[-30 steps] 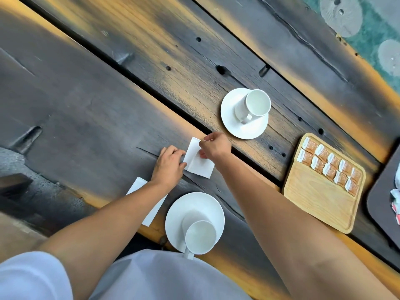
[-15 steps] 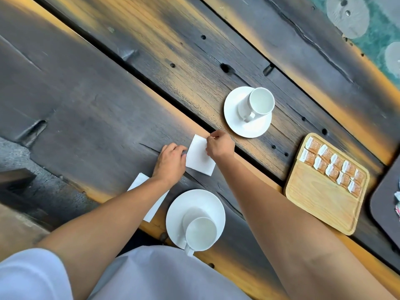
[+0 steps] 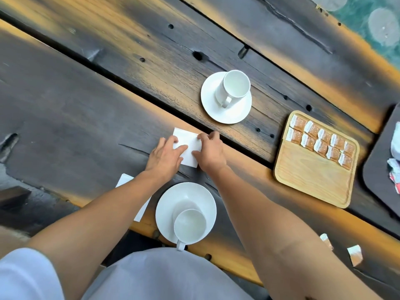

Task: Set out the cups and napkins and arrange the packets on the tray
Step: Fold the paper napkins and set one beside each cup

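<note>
Holding a white napkin (image 3: 188, 140) down, just beyond the near saucer (image 3: 165, 205).
Pressing its left half with the straight fingers of the left hand (image 3: 164, 156); pinching its right edge with the bent fingers of the right hand (image 3: 211, 152).

Clad in a short white sleeve (image 3: 23, 278) at lower left and a plain pale grey garment front (image 3: 164, 276) along bottom centre; bare along left forearm (image 3: 97, 215) and right forearm (image 3: 270, 213).

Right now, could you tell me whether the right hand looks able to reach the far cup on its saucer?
Probably yes: only bare table lies between the right hand and the far cup, with nothing standing in the way, though that hand is holding the napkin.
</note>
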Action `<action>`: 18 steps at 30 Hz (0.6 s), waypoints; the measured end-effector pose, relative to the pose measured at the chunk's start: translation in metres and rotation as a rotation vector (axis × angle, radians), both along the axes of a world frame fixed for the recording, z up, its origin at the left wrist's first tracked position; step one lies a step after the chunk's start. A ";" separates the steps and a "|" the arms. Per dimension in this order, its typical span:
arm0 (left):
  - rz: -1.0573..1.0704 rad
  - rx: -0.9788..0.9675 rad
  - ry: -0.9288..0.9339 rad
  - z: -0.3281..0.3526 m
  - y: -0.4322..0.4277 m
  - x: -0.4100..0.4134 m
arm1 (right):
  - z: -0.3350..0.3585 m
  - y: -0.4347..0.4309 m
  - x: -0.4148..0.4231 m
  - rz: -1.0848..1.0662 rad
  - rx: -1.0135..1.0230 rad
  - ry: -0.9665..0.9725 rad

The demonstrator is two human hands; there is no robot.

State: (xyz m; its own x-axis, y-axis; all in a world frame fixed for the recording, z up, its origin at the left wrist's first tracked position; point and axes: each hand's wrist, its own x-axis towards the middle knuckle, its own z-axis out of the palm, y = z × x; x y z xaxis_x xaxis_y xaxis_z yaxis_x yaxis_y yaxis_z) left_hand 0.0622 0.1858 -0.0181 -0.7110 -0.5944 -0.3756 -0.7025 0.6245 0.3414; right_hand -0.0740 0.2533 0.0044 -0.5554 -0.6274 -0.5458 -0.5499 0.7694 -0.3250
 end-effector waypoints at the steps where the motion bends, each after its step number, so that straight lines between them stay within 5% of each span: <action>1: -0.002 -0.001 -0.001 0.000 0.000 0.000 | -0.001 0.001 0.001 0.019 -0.002 0.024; 7: 0.079 0.064 0.021 -0.001 -0.002 -0.003 | -0.006 0.002 0.000 0.020 -0.015 0.040; 18: 0.411 0.170 0.074 -0.002 -0.011 -0.020 | -0.013 0.001 -0.003 -0.295 -0.086 -0.056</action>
State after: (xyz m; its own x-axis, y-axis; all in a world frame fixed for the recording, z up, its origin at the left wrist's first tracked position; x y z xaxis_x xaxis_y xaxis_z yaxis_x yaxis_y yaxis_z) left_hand 0.0425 0.1747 -0.0199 -0.4575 -0.7672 -0.4496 -0.8503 0.2295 0.4737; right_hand -0.0767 0.2546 -0.0088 -0.6908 -0.4887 -0.5329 -0.2863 0.8617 -0.4190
